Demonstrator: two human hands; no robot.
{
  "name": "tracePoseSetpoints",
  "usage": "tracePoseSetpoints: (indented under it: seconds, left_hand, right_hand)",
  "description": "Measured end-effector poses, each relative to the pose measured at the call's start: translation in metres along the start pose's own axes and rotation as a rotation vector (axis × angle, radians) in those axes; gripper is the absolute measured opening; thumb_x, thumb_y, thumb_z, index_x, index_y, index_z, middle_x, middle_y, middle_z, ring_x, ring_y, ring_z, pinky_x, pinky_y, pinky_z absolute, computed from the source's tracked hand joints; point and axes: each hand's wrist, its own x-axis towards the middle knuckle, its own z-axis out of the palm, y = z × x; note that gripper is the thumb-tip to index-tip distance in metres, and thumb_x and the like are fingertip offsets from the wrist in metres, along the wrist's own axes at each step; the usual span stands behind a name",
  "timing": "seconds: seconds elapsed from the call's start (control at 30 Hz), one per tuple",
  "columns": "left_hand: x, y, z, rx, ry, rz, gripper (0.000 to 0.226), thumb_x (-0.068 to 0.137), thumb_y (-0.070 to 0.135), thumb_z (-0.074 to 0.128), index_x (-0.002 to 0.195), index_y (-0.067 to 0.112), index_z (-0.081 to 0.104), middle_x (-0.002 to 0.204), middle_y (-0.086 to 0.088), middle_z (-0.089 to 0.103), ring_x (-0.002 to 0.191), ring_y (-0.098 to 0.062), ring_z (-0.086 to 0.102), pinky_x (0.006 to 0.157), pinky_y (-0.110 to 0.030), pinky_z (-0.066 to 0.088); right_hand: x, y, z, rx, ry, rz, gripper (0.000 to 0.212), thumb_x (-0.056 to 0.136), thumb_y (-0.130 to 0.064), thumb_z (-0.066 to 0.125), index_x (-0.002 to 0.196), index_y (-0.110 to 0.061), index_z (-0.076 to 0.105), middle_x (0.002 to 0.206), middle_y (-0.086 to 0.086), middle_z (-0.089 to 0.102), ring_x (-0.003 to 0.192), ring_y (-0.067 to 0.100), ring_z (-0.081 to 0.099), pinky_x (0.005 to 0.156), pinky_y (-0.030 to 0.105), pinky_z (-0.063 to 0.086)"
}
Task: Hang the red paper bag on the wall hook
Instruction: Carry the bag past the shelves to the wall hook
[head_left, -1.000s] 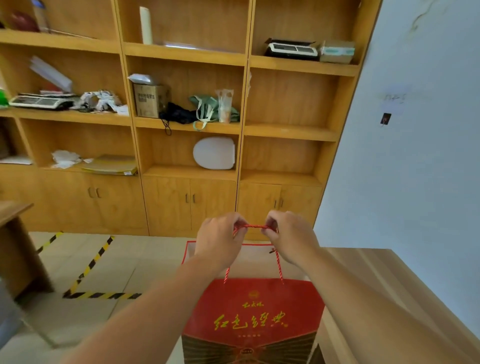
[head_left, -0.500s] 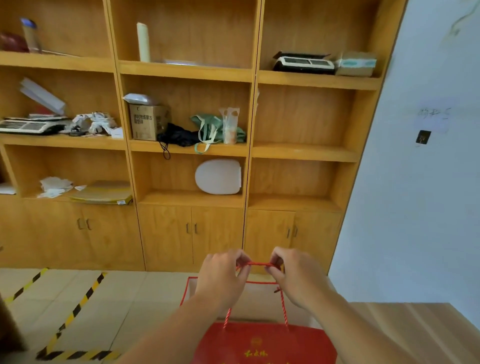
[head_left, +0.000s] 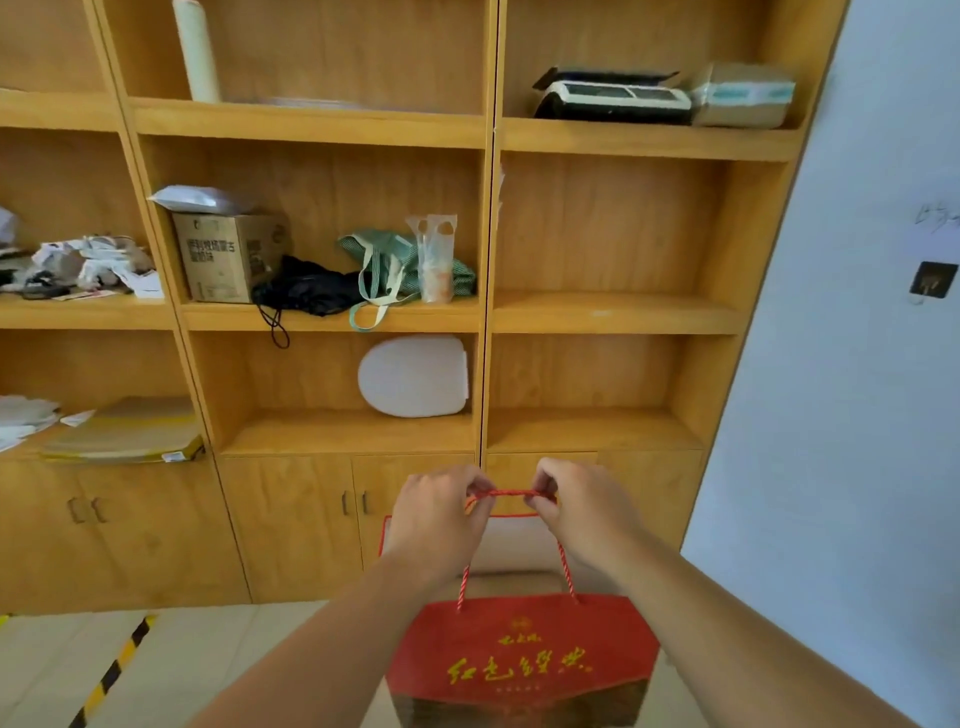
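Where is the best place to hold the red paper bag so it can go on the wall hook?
Keep the red paper bag by its rope handle, pinched from above at both ends, as the left hand and right hand do. The taut span between them stays free, probably enough to slip over the wall hook.

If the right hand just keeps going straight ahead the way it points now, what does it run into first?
Probably the lower cabinet doors of the wooden shelving, directly beyond the right hand. The wall hook sits well up and right, off that line. Depth is unclear.

A cardboard box (head_left: 228, 257), a green bag (head_left: 400, 262) and perhaps a toilet lid (head_left: 414, 375) occupy wooden shelves (head_left: 613, 312).
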Motion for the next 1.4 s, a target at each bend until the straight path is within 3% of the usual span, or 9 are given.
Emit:
tracePoseSetpoints:
  seconds: [0.17,0.3,0.57,0.7,1.0,1.13,1.23,1.4]
  left_hand:
    - [0.085,-0.046,0.029,-0.055,0.009,0.055,0.005,0.088,0.029,0.069,0.092,0.030,0.071,0.085,0.013,0.072,0.081,-0.006,0.065,0.073,-0.027,0.049]
    - [0.156,-0.078,0.055,-0.089,-0.044,0.119,0.005,0.087,0.030,0.070,0.092,0.031,0.070,0.086,0.013,0.072,0.084,-0.008,0.065,0.077,-0.034,0.052]
    - [0.272,-0.084,0.122,-0.174,-0.153,0.291,0.004,0.088,0.030,0.069,0.092,0.032,0.069,0.086,0.016,0.069,0.086,-0.005,0.061,0.076,-0.033,0.054]
    - [0.321,-0.067,0.162,-0.221,-0.186,0.390,0.007,0.085,0.027,0.074,0.088,0.031,0.071,0.083,0.016,0.070,0.086,-0.006,0.062,0.074,-0.033,0.052]
    - [0.400,0.010,0.236,-0.328,-0.311,0.570,0.006,0.085,0.028,0.076,0.084,0.032,0.071,0.083,0.018,0.070,0.089,-0.006,0.063,0.080,-0.038,0.051]
    - [0.425,0.042,0.266,-0.413,-0.353,0.647,0.006,0.085,0.027,0.075,0.084,0.032,0.071,0.080,0.022,0.065,0.088,-0.007,0.061,0.078,-0.036,0.049]
    - [0.448,0.064,0.293,-0.476,-0.386,0.713,0.005,0.088,0.032,0.072,0.086,0.035,0.070,0.084,0.023,0.066,0.089,-0.005,0.060,0.078,-0.032,0.047]
    - [0.478,0.097,0.334,-0.571,-0.484,0.833,0.011,0.088,0.032,0.070,0.082,0.038,0.065,0.083,0.021,0.068,0.087,-0.007,0.061,0.081,-0.034,0.048]
  right_hand:
    - [0.087,0.011,0.029,-0.053,0.051,0.032,0.010,0.094,-0.034,0.070,0.092,-0.024,0.068,0.092,-0.003,0.075,0.081,0.022,0.061,0.061,0.033,0.037]
    - [0.147,0.026,0.045,-0.087,0.063,0.116,0.011,0.093,-0.036,0.070,0.088,-0.027,0.066,0.091,-0.003,0.074,0.086,0.023,0.065,0.066,0.038,0.049]
    - [0.221,0.082,0.046,-0.087,0.087,0.289,0.015,0.091,-0.038,0.073,0.089,-0.024,0.069,0.083,-0.003,0.075,0.078,0.018,0.066,0.064,0.039,0.053]
    - [0.238,0.122,0.037,-0.092,0.054,0.349,0.014,0.095,-0.038,0.070,0.093,-0.024,0.069,0.087,-0.003,0.076,0.078,0.016,0.069,0.069,0.036,0.059]
    - [0.246,0.215,0.000,-0.103,0.173,0.588,0.006,0.096,-0.030,0.066,0.097,-0.025,0.067,0.100,-0.003,0.074,0.089,0.019,0.066,0.064,0.023,0.039]
    - [0.251,0.242,-0.016,-0.198,0.220,0.696,0.010,0.098,-0.034,0.063,0.102,-0.026,0.067,0.103,-0.007,0.074,0.092,0.015,0.063,0.077,0.028,0.048]
    - [0.255,0.259,-0.025,-0.252,0.280,0.761,0.007,0.099,-0.033,0.063,0.101,-0.027,0.066,0.102,-0.007,0.073,0.088,0.013,0.060,0.070,0.021,0.042]
    - [0.258,0.282,-0.029,-0.346,0.358,0.904,0.006,0.097,-0.034,0.064,0.099,-0.028,0.064,0.100,-0.008,0.073,0.086,0.013,0.060,0.074,0.028,0.047]
